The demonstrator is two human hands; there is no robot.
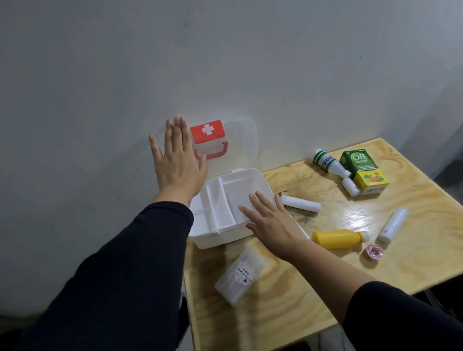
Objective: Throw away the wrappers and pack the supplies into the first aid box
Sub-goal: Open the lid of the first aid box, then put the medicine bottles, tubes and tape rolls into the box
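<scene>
Two empty, flat-open hands, left hand [177, 163] and right hand [271, 223], over one first aid box [221, 233]; five bottles.

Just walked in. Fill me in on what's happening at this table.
A person is packing a first aid box on a wooden table. The lid is up, with the left hand spread flat against it; the right hand hovers open over the box's front corner. The tray inside looks empty. The yellow bottle, white tubes, green carton and clear packet lie unpacked on the table.
</scene>
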